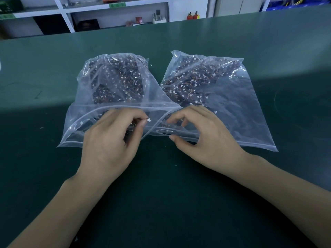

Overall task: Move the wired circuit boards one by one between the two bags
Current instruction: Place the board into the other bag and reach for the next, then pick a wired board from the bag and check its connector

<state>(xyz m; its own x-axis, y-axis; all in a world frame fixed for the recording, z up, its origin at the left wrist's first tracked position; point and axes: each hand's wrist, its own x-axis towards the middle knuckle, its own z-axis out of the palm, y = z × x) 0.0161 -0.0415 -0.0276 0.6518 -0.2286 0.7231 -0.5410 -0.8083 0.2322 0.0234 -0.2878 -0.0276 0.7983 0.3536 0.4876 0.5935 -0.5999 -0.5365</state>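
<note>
The boards [118, 81] are blurring into dark heaps behind the bags' [232, 104] plastic, too small to count or tell apart. The left hand [109, 140] is covering whatever its fingers are pinching, with only a white plug [148, 120] showing. Both forearms are running off the bottom edge. The shelf [107, 8] items are too blurred to name.

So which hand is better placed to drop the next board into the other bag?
Probably the left hand: it already pinches a wired board by the left bag mouth. The right hand is curled at the right bag opening, seemingly holding nothing.
</note>
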